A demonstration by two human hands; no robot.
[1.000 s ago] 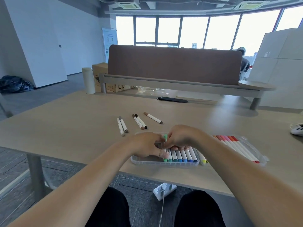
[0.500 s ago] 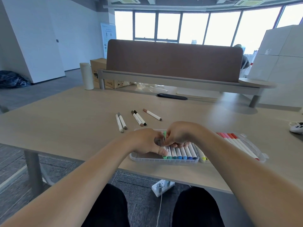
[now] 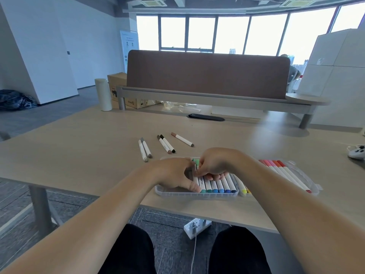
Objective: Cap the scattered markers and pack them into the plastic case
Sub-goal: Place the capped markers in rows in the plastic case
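1. Nearest us, the left hand [image 3: 175, 175] and right hand [image 3: 213, 163] both pinch the green marker [image 3: 196, 162], with fingers curled round it.
2. Little has changed in the last second. The hands stay put and the marker lies at the 9 o'clock end of the blue-green row in the plastic case [image 3: 177, 193]. We judge that it is still being seated.
3. At 3 o'clock, the case's other half [image 3: 314, 189] holds red and orange markers.
4. At 11 to 12 o'clock, five loose markers [image 3: 166, 144] lie unmoved on the table [image 3: 79, 145], still to be packed.
5. Farther off are a white controller [image 3: 357, 152] at 2 o'clock and a brown divider panel [image 3: 207, 74] at 12, with windows beyond.
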